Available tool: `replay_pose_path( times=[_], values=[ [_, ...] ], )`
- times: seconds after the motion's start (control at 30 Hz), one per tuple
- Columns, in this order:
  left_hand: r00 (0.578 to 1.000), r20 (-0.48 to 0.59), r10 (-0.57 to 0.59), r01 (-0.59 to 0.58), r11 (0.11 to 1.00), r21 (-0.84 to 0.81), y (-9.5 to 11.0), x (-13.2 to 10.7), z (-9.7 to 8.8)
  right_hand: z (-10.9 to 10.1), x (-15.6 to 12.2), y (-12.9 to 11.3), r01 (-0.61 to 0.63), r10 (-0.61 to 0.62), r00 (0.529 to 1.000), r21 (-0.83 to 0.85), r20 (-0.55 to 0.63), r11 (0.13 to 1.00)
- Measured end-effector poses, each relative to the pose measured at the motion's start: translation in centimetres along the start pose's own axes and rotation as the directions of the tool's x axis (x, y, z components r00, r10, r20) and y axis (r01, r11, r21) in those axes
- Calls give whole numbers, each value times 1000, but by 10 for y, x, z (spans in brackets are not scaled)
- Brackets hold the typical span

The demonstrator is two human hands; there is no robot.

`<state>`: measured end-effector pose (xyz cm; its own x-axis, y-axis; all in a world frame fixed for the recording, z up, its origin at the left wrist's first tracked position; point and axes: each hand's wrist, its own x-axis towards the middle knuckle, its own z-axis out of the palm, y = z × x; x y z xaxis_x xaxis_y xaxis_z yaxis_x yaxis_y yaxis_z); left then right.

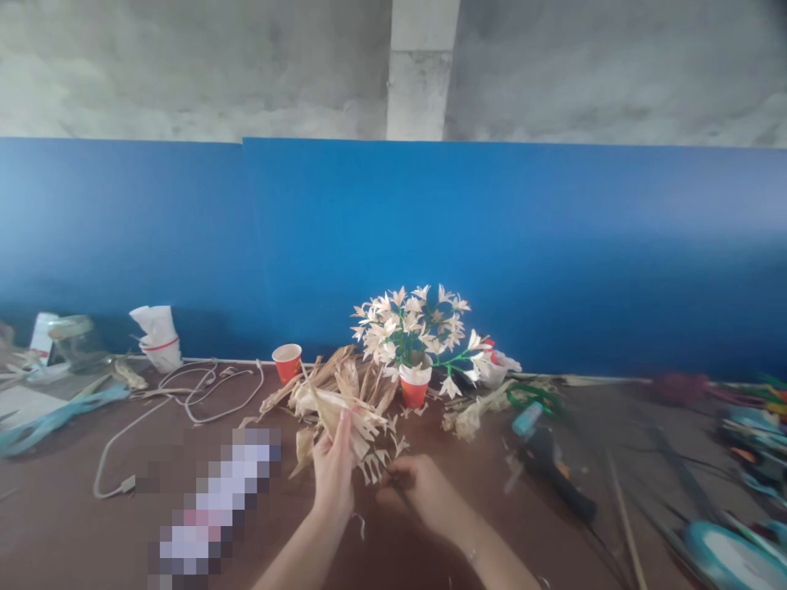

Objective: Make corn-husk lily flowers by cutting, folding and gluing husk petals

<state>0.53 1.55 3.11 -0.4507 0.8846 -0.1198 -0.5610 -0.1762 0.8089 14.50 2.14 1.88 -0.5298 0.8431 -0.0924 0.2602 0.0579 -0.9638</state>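
Nearest the head camera, two bare forearms [307, 545] reach in over a brown table [61, 524], towards a red cup [414, 389] that holds a bunch of white flowers [384, 328] on green stems. Left of the red cup and closer to the camera, the left hand [334, 467] is raised, its thumb and fingers pinched closed on a pale dry leaf [332, 410]. The right hand [424, 492] is directly on the camera side of the red cup, fingers curled in. Something dark and thin shows by its fingertips, but blur hides what it is, so how far the grip is open and whether it holds anything cannot be told.

Small pale pieces [373, 470] with narrow points lie between the hands and the red cup. A heap of dry leaves [350, 373] spreads just left of the red cup, with a second cup [287, 365] beyond the heap. Right of the red cup, a black tool [569, 487] lies blurred.

The step in hand seems to be shaping leaf into petals; the next move probably calls for the left hand to keep the leaf steady while the right works its edge.
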Motion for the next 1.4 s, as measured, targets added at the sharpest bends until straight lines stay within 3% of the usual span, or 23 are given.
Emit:
replay_pose_path(
  times=[0.3, 0.6, 0.97, 1.17, 1.4],
  values=[
    [999, -33, -40, 40, 999, -28, 1, -2, 2, 2, -1, -2, -19, 19, 1000, 2, -6, 1000],
    [994, -68, -90, 84, 993, -88, 0, -1, 3, 6, -2, -6, 50, -56, 996, -81, -76, 995],
    [999, -33, -18, 17, 999, -33, 1, -2, 2, 7, -5, -14, -24, 21, 997, -39, -69, 999],
    [994, -61, 92, -85, 991, 108, 9, 9, -3, -12, -10, -21, -118, 117, 992, 15, 53, 993],
    [988, -1, 153, -144, 931, 335, 22, 14, -5, -31, -16, -26, -184, 174, 970, 50, 170, 982]
  ],
)
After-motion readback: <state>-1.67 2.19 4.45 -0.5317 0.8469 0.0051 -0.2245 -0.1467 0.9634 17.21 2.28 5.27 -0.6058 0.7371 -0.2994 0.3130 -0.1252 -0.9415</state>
